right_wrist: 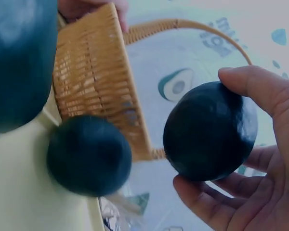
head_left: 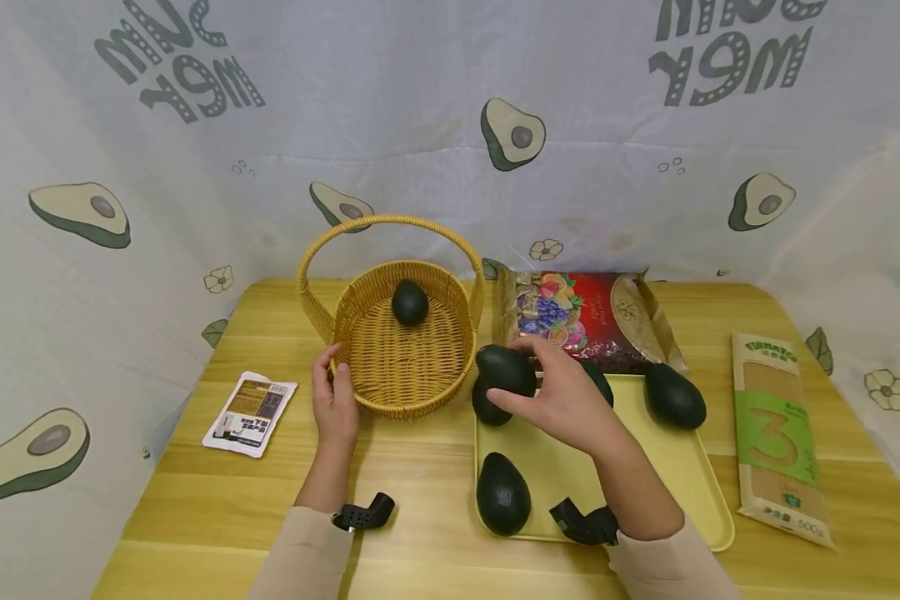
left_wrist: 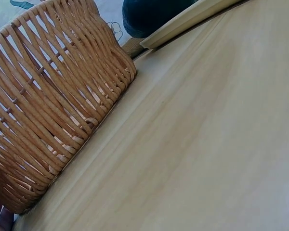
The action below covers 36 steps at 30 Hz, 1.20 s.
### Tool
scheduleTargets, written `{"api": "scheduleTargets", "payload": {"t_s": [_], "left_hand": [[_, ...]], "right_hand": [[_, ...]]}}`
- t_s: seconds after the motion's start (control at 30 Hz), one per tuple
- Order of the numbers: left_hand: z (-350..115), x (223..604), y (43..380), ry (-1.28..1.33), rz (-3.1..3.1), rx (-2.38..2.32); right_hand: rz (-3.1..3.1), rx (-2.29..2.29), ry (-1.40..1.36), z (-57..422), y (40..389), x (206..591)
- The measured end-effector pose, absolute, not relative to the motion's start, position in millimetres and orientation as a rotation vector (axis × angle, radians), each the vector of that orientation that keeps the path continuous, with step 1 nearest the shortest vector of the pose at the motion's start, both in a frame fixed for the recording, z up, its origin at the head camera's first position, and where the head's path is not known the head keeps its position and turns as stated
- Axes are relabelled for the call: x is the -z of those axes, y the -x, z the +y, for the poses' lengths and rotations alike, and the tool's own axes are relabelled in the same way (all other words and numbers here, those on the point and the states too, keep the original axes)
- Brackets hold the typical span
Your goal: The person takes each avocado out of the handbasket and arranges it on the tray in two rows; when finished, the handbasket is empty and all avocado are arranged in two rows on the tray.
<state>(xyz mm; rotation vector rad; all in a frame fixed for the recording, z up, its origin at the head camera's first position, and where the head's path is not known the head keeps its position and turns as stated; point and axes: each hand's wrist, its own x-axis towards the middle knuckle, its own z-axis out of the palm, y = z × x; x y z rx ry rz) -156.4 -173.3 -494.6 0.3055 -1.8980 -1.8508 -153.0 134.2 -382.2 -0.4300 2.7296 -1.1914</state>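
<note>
In the head view my right hand (head_left: 570,400) holds a dark green avocado (head_left: 507,372) between thumb and fingers, lifted above the yellow tray (head_left: 570,475). The right wrist view shows this held avocado (right_wrist: 209,132) close up. Below it another avocado (head_left: 489,405) lies at the tray's corner, and one more (head_left: 504,496) lies near the front left. A further avocado (head_left: 598,382) is partly hidden behind my right hand. My left hand (head_left: 335,404) grips the left rim of the wicker basket (head_left: 405,410). Inside the basket rests one avocado (head_left: 410,302).
An avocado (head_left: 675,397) lies at the tray's back right. Behind the tray is a red candy bag (head_left: 592,321). A noodle packet (head_left: 780,442) lies at the right and a small white packet (head_left: 251,414) at the left. The basket's tall handle (head_left: 390,220) arches over it.
</note>
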Motion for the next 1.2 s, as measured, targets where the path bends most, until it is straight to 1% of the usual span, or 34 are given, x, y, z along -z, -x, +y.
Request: {"api": "scheduleTargets", "payload": {"t_s": [0.1,0.37,0.53,0.83,1.2], "left_hand": [[-173,495,157,-0.306,-1.895,1.850],[-173,494,157,-0.288,-1.892,1.857],[-173,496,157,-0.282,-1.892,1.852],[-173,496,157,-0.262,-1.888,1.855],[-173,495,155,-0.279,-1.894,1.868]], "right_hand": [[2.755,1.149,0.395,144,148,383],[2.728,1.171,0.412,163,138,382],[2.754,1.100,0.405,173,135,383],[2.729,1.108,0.500,191,128,393],[2.625,1.108,0.429,215,118,400]]}}
